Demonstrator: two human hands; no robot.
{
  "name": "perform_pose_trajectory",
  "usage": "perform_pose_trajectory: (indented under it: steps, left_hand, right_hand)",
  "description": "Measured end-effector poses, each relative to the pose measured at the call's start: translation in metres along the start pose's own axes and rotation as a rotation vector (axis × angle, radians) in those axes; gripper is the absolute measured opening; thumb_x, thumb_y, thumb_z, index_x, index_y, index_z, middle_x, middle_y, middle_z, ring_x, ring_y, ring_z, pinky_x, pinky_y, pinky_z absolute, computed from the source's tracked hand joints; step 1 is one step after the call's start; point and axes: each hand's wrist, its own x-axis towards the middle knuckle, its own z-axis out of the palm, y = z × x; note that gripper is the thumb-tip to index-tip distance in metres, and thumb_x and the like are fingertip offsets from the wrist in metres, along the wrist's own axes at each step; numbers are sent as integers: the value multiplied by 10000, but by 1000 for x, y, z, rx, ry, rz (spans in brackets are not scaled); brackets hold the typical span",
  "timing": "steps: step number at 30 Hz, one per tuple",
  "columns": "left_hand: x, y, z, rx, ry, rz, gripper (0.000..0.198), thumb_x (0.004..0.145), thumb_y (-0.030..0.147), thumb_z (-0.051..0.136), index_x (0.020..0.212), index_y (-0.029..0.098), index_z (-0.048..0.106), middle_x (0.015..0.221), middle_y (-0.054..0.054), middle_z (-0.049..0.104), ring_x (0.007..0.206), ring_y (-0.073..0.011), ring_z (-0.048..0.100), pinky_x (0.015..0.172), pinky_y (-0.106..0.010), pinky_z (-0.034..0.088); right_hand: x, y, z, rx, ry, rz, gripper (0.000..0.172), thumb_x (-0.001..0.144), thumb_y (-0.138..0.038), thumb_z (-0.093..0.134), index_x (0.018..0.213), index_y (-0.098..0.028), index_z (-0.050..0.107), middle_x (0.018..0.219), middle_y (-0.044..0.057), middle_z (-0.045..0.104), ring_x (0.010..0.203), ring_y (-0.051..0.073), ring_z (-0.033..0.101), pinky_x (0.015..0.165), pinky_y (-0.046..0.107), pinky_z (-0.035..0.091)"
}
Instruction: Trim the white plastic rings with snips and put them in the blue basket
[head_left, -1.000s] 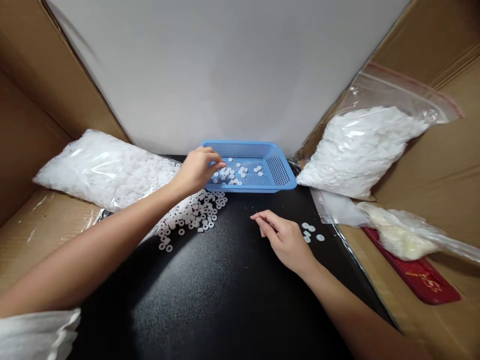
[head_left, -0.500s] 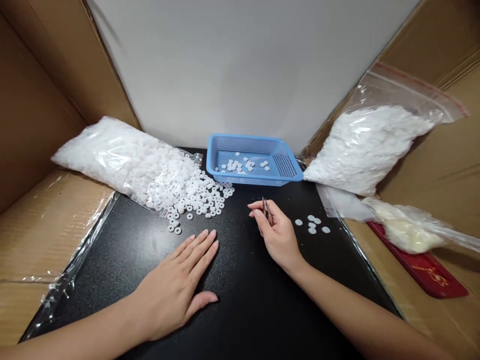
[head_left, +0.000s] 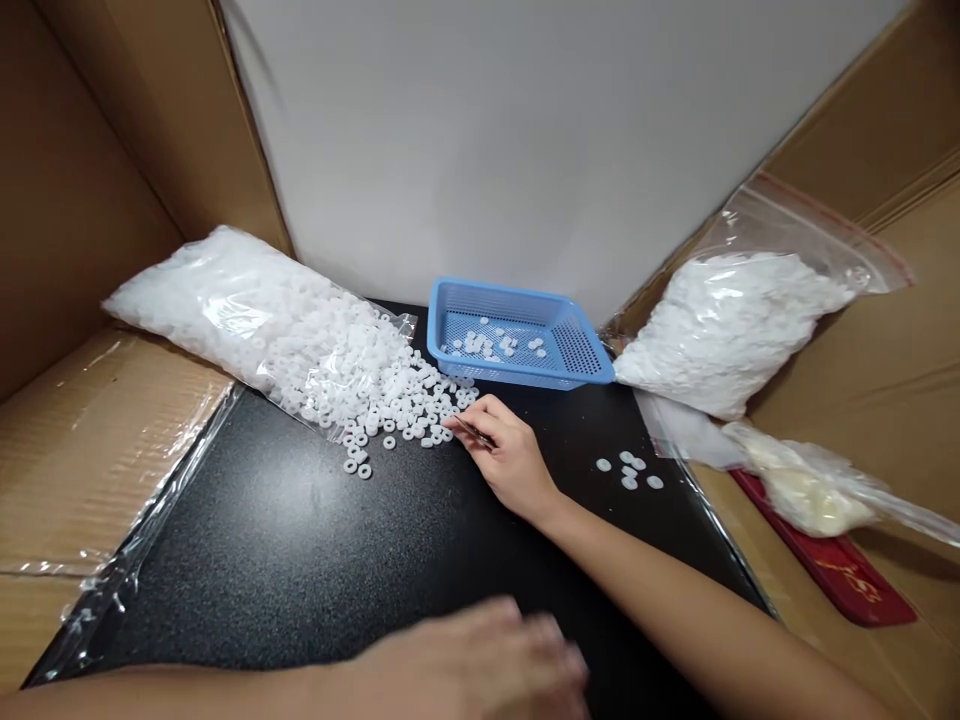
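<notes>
My right hand (head_left: 504,455) is closed around thin metal tweezers (head_left: 471,431), whose tips reach the edge of a spilled pile of small white rings (head_left: 397,405) on the black mat (head_left: 300,540). The rings pour from an open clear bag (head_left: 255,325) at the left. My left hand (head_left: 487,665) lies low near the front edge, blurred by motion, fingers apparently flat and holding nothing I can see. Behind the pile stands a blue mesh basket (head_left: 577,370) with several white rings in it.
A few flat white discs (head_left: 628,470) lie on the mat to the right of my hand. A large bag of white parts (head_left: 720,325) and a smaller bag (head_left: 802,485) over a red object (head_left: 847,585) rest on the right. Cardboard walls enclose both sides.
My right hand moved left with the tweezers to the ring pile. My left hand left the basket, lay flat on the mat, then drew back toward the front edge.
</notes>
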Motion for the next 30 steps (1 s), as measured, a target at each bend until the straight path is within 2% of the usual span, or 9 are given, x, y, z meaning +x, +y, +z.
perform_pose_trajectory:
  steps: [3, 5, 9, 11, 15, 18, 20, 24, 30]
  left_hand:
    - [-1, -5, -20, 320, 200, -440, 772, 924, 492, 644, 1531, 64, 431, 1613, -252, 289, 1523, -428, 172, 1207, -658, 270]
    - [-2, -3, -34, 316, 166, -446, 825, 865, 510, 709, 1504, 47, 471, 1605, -287, 264, 1503, -486, 149, 1169, -719, 276]
    - [-2, 9, -46, -78, -42, -25, 503, 1012, 267, 496, 1508, 188, 503, 1568, -127, 473, 1482, -267, 394, 1239, -414, 343]
    - [-1, 11, -49, -203, -15, 68, 436, 1027, 208, 443, 1440, 216, 581, 1420, -96, 663, 1373, -213, 567, 1228, -347, 361]
    - [0, -1, -63, -114, 396, -170, 172, 987, 251, 579, 1007, 222, 748, 885, -53, 799, 882, -228, 729, 958, -404, 534]
    - [0, -20, -77, -102, 834, -395, 81, 937, 197, 642, 879, 214, 697, 819, -26, 720, 781, -185, 660, 724, -307, 520]
    - [0, -31, -83, -165, 1000, -488, 60, 859, 199, 730, 895, 208, 684, 841, -13, 689, 774, -176, 642, 699, -290, 514]
    - [1, -35, -84, -421, 1018, -547, 138, 778, 249, 808, 855, 185, 713, 784, -12, 715, 724, -173, 671, 662, -275, 533]
    - [3, -28, -84, -522, 1073, -548, 91, 751, 241, 827, 765, 197, 749, 727, -4, 755, 669, -153, 692, 622, -231, 544]
  right_hand:
    - [-3, 0, -2, -15, -38, 1, 183, 964, -207, 561, 947, -216, 743, 889, 53, 586, 784, 180, 618, 705, 300, 530]
    - [-4, 2, -2, -23, -81, 5, 155, 954, -207, 583, 947, -216, 737, 906, 56, 584, 796, 182, 629, 719, 300, 541]
    - [-2, 7, 1, -47, -164, 7, 141, 916, -189, 615, 966, -235, 738, 941, 59, 588, 777, 179, 618, 715, 298, 537]
    - [0, 8, 1, -53, -186, 15, 166, 896, -169, 616, 972, -250, 739, 951, 56, 590, 764, 177, 599, 705, 294, 519]
    - [4, 1, -1, 0, -193, 59, 169, 832, -133, 635, 922, -248, 720, 939, 41, 597, 791, 177, 588, 722, 284, 490]
    - [3, -10, -5, 85, -154, 132, 56, 855, -192, 629, 849, -212, 682, 899, 31, 591, 735, 151, 552, 660, 262, 453]
    - [0, -19, -8, 151, -154, 203, 75, 873, -238, 629, 825, -194, 666, 776, -6, 545, 598, 112, 448, 545, 239, 376]
    - [-6, -34, -9, 287, -216, 329, 238, 897, -401, 655, 837, -171, 675, 574, -76, 355, 514, 88, 295, 471, 221, 262]
    - [-8, -44, -8, 547, -184, 474, 386, 770, -538, 793, 813, -161, 722, 592, -47, 474, 542, 84, 337, 491, 227, 277]
